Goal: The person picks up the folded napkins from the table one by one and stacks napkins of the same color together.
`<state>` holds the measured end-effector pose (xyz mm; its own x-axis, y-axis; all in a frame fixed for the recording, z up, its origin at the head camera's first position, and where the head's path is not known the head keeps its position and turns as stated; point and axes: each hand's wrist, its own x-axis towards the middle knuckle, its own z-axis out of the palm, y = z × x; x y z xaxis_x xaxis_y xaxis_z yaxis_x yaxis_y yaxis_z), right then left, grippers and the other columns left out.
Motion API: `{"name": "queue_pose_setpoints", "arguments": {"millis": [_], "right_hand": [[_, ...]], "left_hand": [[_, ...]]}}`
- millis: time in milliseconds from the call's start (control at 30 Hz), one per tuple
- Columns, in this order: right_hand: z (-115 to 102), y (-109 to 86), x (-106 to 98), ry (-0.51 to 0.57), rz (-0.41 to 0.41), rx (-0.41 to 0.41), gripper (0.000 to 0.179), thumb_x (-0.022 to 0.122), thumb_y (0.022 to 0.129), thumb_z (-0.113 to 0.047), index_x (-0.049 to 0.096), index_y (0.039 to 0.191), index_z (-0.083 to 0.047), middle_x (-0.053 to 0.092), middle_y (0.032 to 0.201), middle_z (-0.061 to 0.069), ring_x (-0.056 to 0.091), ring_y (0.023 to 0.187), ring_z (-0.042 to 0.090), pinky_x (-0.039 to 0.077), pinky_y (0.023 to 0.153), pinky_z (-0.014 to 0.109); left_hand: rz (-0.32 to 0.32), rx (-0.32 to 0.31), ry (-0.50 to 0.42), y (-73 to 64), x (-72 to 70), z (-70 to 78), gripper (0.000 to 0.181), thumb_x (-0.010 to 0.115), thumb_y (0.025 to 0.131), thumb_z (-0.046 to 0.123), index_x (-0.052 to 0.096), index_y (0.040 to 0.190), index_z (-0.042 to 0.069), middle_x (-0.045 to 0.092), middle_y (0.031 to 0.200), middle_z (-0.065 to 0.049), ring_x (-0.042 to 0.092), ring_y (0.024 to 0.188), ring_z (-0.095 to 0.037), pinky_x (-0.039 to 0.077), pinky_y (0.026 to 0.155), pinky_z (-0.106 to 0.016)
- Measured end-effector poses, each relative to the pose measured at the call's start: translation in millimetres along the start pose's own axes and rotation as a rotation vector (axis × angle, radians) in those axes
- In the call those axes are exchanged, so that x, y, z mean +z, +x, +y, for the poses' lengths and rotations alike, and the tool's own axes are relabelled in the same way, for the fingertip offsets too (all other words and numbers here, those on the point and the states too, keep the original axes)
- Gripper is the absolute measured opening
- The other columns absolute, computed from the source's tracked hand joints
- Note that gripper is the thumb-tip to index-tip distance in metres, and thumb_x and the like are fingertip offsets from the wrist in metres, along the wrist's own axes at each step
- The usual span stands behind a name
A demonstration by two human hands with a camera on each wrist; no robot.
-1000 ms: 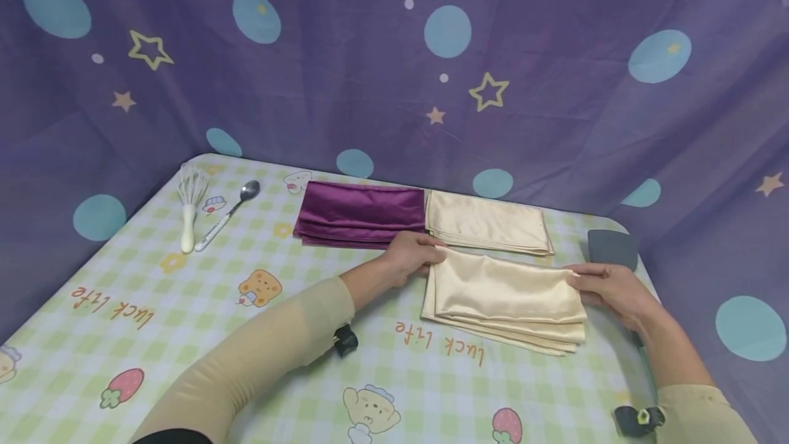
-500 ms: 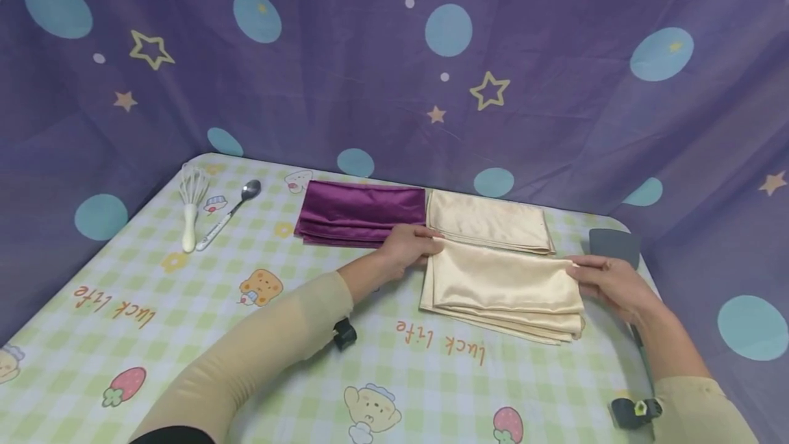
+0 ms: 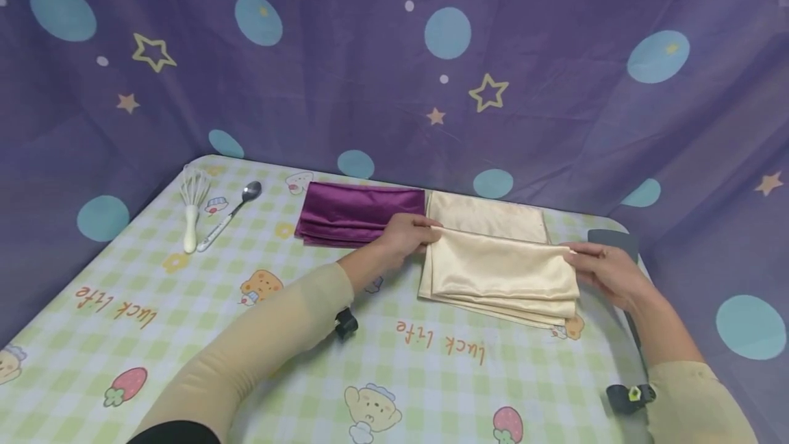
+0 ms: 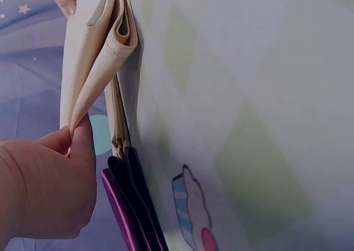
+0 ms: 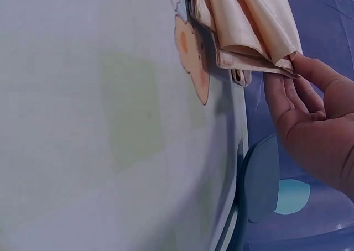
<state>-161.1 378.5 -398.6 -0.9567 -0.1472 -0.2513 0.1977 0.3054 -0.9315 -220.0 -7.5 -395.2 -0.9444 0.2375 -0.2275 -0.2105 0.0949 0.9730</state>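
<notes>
A folded cream satin cloth (image 3: pixel 502 269) is held by its two far corners between my hands. My left hand (image 3: pixel 403 235) pinches the left corner between thumb and fingers, as the left wrist view also shows at the cloth's edge (image 4: pixel 91 74). My right hand (image 3: pixel 607 269) pinches the right corner, thumb on top and fingers beneath in the right wrist view. The held cloth overlaps the front of a second folded cream cloth (image 3: pixel 487 214) lying behind it. Left of that lies a folded purple satin cloth (image 3: pixel 364 207), its near right corner hidden by my left hand.
A whisk (image 3: pixel 192 207) and a spoon (image 3: pixel 231 214) lie at the table's far left. At the right edge a grey spatula (image 3: pixel 610 242) is partly hidden behind my right hand. A purple curtain (image 3: pixel 370 74) hangs behind the checked tablecloth (image 3: pixel 296 389).
Both hands have moved away from me, toward the back, carrying the cream cloth. It now covers the front part of the cream cloth behind it. The other things have stayed put.
</notes>
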Motion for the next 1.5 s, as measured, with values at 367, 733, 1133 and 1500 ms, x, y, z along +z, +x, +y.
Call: {"name": "queue_pose_setpoints", "arguments": {"millis": [367,733,1133,1500], "right_hand": [[-10.9,15.0,2.1,0.031,0.021,0.013,0.078,0.063,0.103,-0.030,0.021,0.156,0.008,0.043,0.150,0.019,0.059,0.102,-0.009,0.051,0.096,0.020],[-19.5,35.6,0.5,0.158,0.074,0.005,0.072,0.068,0.100,-0.020,0.030,0.153,0.010,0.065,0.106,-0.019,0.065,0.096,0.000,0.054,0.087,0.017],[-23.9,53.0,-0.1,0.161,0.116,0.011,0.068,0.063,0.102,-0.017,0.027,0.154,0.009,0.066,0.098,-0.021,0.063,0.091,-0.006,0.053,0.082,0.013],[-26.9,61.6,-2.4,0.175,0.141,0.046,0.071,0.068,0.099,-0.020,0.031,0.154,0.006,0.064,0.103,-0.018,0.065,0.090,-0.003,0.054,0.084,0.016]], "left_hand": [[0.032,0.006,-0.039,10.7,-3.4,8.0,0.026,0.074,0.089,-0.002,0.073,0.115,-0.005,0.074,0.098,-0.013,0.065,0.073,-0.010,0.056,0.065,-0.021],[0.040,0.006,-0.054,28.6,-6.1,10.2,0.026,0.073,0.091,-0.001,0.071,0.116,-0.006,0.073,0.105,-0.017,0.067,0.077,-0.013,0.060,0.077,-0.030],[0.051,-0.001,-0.099,46.1,-5.1,10.9,0.027,0.070,0.092,-0.004,0.070,0.119,-0.008,0.071,0.113,-0.021,0.068,0.084,-0.017,0.061,0.081,-0.032],[0.073,-0.007,-0.059,55.1,-4.8,15.2,0.027,0.070,0.093,-0.002,0.070,0.120,-0.005,0.071,0.113,-0.018,0.066,0.080,-0.014,0.058,0.070,-0.024]]}}
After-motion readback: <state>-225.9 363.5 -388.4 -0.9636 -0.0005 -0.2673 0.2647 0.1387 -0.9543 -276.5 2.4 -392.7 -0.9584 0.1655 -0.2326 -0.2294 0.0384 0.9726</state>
